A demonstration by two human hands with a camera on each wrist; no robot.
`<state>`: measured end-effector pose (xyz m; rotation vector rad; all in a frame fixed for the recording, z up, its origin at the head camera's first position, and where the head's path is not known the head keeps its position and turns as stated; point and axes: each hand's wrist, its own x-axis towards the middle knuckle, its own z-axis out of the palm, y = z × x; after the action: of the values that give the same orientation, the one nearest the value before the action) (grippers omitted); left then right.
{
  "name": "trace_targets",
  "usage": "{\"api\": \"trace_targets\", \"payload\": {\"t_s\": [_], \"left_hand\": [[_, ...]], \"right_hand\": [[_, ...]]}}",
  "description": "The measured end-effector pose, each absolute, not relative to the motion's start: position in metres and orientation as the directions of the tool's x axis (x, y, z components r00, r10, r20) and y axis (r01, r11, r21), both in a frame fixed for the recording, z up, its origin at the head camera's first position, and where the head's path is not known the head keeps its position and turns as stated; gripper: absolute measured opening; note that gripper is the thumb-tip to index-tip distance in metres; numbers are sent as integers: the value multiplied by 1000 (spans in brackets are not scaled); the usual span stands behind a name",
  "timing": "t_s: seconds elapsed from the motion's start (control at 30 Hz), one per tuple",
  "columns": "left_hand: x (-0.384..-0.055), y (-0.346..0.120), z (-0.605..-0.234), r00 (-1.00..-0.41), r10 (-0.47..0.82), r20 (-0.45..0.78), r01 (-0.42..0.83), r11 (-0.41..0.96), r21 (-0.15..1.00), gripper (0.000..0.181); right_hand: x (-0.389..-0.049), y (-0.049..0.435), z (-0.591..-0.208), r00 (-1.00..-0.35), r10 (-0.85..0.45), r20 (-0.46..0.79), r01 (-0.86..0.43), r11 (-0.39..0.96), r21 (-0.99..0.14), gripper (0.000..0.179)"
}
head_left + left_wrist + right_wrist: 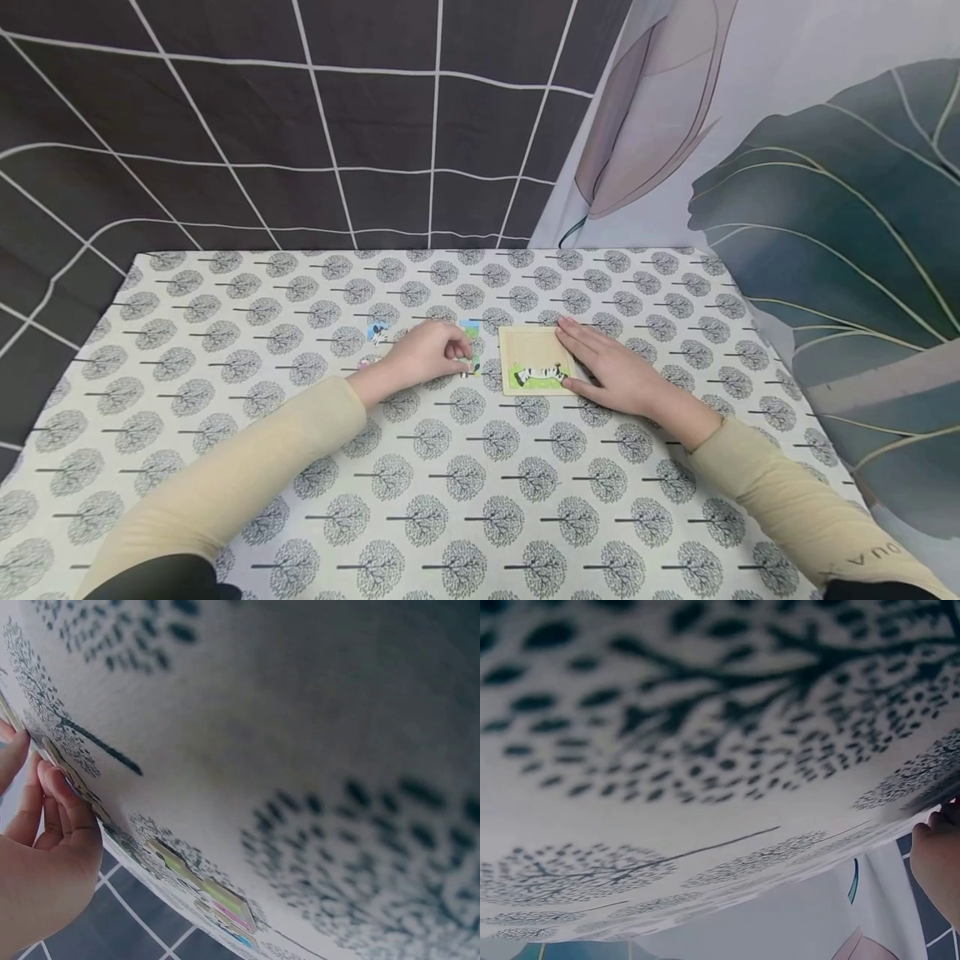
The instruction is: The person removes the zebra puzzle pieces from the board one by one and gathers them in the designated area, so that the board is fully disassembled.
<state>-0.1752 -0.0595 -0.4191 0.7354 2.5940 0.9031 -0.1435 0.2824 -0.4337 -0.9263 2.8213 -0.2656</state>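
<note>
A shallow wooden puzzle tray (528, 343) lies on the table in the head view. Along its bottom edge sits a puzzle strip (542, 377) with black-and-white animal markings on green. My right hand (611, 371) rests at the tray's right side, fingers extended over its edge. To the left of the tray, my left hand (427, 354) has its fingers curled and pinches a small puzzle piece (476, 367) with green on it. The fingertips partly cover that piece. In the left wrist view, the left hand (52, 840) is low at the cloth, by the thin piece's edge.
A blue-and-green puzzle piece (470, 326) lies just beyond the left fingertips. Farther left are a blue piece with a black-and-white figure (377, 332) and a pinkish piece (366, 363), partly hidden by the left wrist. A tree-print cloth (450, 475) covers the table.
</note>
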Motion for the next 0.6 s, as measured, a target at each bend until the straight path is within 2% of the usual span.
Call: {"api": "trace_targets", "payload": {"t_s": [0.6], "left_hand": [[-175,-61,-419,-818,568,-90,385,657,648,14]], "right_hand": [[-149,253,-430,-751,-654,-91,-623,748,-228,82]]}}
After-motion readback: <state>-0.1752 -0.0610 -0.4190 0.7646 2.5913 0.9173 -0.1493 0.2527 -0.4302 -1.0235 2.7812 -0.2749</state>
